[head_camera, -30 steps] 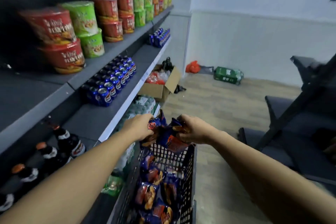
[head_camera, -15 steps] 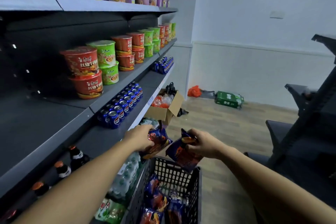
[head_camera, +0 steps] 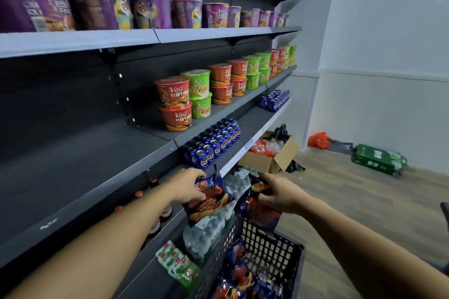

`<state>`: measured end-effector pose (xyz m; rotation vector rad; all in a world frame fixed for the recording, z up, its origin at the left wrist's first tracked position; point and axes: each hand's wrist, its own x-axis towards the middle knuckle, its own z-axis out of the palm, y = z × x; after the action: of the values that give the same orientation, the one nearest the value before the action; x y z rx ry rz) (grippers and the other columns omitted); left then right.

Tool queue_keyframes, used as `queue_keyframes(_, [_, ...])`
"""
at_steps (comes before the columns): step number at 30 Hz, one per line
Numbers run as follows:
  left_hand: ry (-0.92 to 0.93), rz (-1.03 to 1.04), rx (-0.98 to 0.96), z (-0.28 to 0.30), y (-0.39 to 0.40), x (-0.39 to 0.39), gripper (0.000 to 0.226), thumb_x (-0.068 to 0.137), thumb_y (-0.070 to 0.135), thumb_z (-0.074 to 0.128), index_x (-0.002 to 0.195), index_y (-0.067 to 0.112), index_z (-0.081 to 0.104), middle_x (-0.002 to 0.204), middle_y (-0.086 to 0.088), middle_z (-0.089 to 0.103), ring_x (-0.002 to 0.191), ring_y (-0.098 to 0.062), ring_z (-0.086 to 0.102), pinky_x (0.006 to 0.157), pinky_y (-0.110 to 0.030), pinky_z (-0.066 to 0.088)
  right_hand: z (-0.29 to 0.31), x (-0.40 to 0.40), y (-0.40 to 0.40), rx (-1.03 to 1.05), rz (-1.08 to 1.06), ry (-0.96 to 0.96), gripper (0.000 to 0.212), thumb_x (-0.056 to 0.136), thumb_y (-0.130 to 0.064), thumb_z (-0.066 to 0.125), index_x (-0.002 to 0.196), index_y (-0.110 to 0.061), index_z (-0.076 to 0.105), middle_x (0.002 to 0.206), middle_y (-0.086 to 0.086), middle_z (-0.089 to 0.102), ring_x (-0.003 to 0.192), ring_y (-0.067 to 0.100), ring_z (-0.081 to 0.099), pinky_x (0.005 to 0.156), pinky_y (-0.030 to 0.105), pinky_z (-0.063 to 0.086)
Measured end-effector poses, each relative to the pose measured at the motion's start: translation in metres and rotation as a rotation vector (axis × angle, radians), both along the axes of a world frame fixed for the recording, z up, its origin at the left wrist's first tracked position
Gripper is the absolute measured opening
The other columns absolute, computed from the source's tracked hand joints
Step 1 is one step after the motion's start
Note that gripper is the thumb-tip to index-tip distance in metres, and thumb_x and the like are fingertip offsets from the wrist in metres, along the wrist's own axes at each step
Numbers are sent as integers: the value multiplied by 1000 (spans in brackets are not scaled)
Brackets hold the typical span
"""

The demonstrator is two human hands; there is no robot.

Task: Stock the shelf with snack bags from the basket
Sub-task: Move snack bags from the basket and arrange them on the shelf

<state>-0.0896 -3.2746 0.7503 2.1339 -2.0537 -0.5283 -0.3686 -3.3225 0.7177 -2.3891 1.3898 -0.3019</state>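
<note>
**Two bags up, bare shelf up and to the left**

Each hand holds one snack bag above the basket (head_camera: 272, 247). The left hand (head_camera: 187, 185) grips the top of the left bag (head_camera: 209, 201), fingers curled over its upper edge, so the bag hangs with its long axis roughly upright, tilted a little toward the basket. The right hand (head_camera: 279, 193) clasps the right bag (head_camera: 255, 209) around its upper part; that bag also hangs downward, its lower end just above the basket's far rim. More bags lie in the basket below.

What matters for the placing is where the free space lies. The bare stretch of shelf (head_camera: 102, 153), left of the stacked noodle cups (head_camera: 175, 104), sits above and to the left of both hands. The left hand is the nearer one, just off the shelf fronts and close beside the cans (head_camera: 213, 143). The right hand is farther out, toward the aisle. By my reading, the left bag goes first, up and leftward, with the right one crossing after it.
</note>
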Motion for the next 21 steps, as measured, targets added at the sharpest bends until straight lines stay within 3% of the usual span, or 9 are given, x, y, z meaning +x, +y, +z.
queue_keyframes(4, [-97,132,-37,18,53,34,47,68,42,77,111,40,58,104,8,67,94,-18,63,84,-34,52,10,55,8,-34,163,3,40,76,-50,52,108,-27,50,104,0,61,92,21,58,80,39,51])
queue_keyframes(8, [-64,272,-56,44,126,83,44,76,26,77,117,26,60,103,5,64,89,-16,60,74,-26,45,32,137,36,-72,376,-11,43,71,-59,45,104,-31,45,100,-3,60,90,22,57,79,42,51])
queue_keyframes(13, [-134,534,-71,74,236,160,42,72,35,76,111,35,60,98,9,66,89,-16,62,83,-35,52,64,239,95,-116,610,-44,33,71,-59,48,96,-37,44,97,-6,57,95,24,57,81,42,47])
queue_keyframes(21, [-164,838,-78,108,431,268,47,58,39,73,104,33,62,92,8,68,83,-15,64,78,-36,55,120,417,254,-141,933,-60,27,81,-45,64,101,-36,47,97,-9,58,94,21,57,76,36,46])
